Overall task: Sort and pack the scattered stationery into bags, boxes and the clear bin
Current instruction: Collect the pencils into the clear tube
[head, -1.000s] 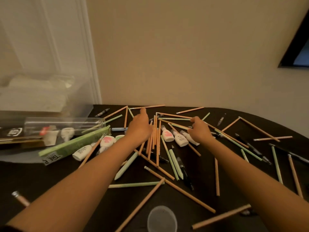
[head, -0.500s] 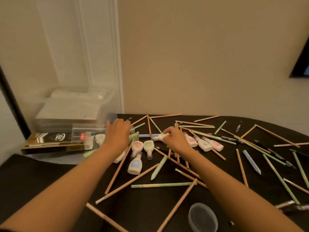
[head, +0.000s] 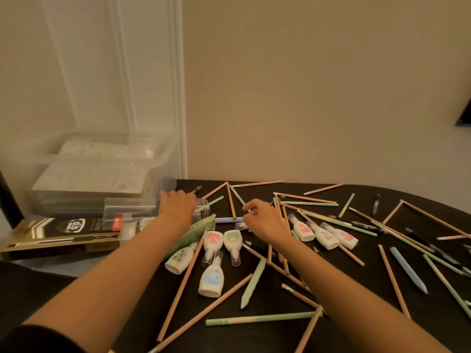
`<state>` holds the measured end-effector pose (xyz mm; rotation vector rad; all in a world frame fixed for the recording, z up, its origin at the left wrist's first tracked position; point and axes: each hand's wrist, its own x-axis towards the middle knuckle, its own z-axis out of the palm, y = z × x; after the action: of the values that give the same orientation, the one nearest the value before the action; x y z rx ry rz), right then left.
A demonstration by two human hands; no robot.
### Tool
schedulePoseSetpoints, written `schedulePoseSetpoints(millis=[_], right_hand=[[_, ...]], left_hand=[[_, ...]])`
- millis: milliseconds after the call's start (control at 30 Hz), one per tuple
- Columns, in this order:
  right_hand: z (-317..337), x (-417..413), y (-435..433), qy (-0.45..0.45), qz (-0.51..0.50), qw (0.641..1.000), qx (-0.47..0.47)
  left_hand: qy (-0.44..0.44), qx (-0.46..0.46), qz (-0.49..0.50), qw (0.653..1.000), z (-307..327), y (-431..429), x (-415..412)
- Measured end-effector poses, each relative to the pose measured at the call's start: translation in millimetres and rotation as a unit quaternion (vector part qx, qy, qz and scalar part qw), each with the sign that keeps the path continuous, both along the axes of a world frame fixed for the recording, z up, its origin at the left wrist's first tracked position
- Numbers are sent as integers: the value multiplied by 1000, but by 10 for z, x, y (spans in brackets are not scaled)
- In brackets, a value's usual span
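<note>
On the dark worktop (head: pixel 30 284), clasping a clear jar (head: pixel 202 208) at eleven o'clock beside the clear bin (head: pixel 102 161) with the left grip (head: pixel 178 205), pinching a small capped corrector (head: pixel 240 226) at twelve o'clock with the right grip (head: pixel 265 220), amid scattered pencils (head: pixel 183 281) and correctors (head: pixel 210 278).

Far left of the bench (head: pixel 331 327), against the wall: bin (head: pixel 102 159). In front of it, a flat box (head: pixel 63 235); between the two, a tube (head: pixel 132 208) on its side, with the left hand (head: pixel 178 203) curled over it. A narrow carton (head: pixel 196 233) lies slantwise just right of the left forearm. Four bottles (head: pixel 216 243) sit before the carton, at centre. The right hand (head: pixel 265 220), behind them, holds a small bottle (head: pixel 240 226). Three more bottles (head: pixel 323 234) lie side by side right of that hand. Pencils (head: pixel 395 278) lie crisscrossed from centre to the right edge.
</note>
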<state>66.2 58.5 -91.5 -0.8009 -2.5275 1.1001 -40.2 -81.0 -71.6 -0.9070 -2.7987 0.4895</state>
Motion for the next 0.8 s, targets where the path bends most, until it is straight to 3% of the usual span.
schedulePoseSetpoints(millis=[167,333,467,700,800], right_hand=[[107,214,183,24,-59,998,8],[146,688,343,75,-107,990,-57],[62,979,387,35,-110,989,-96],[-189,1153,338,64,-84,994,-41],[-316,1140,292,20,-74,997,8]], left_hand=[[16,52,-33,998,187,88,139],[46,215,-92,971,396,233,592],[6,257,-72,964,315,311,940],[21,296,-10,955,48,328,1191],[9,293,-9,956,-32,357,1248]])
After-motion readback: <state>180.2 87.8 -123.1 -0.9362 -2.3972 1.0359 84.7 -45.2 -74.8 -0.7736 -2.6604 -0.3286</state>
